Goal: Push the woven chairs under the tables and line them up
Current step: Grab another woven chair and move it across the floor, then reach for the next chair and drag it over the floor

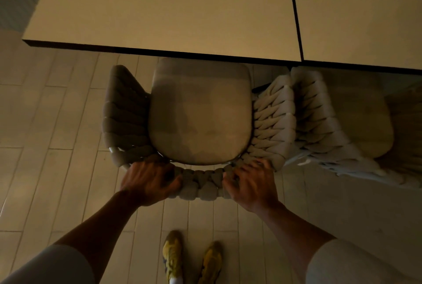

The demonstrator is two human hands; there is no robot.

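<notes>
While the left hand (150,183) and right hand (249,183) each grip the woven chair (201,112) by its backrest top, fingers curled round the weave | chair faces the bench (159,9), seat front at the bench's near edge, seat mostly out | second woven chair (319,119) touching its arm, off the bench's right corner | yellow shoes (172,256) behind, farthest from the bench

Woven chair (201,112), beige cushion, front at table (159,9) edge; second chair (319,112) touching beside.
</notes>
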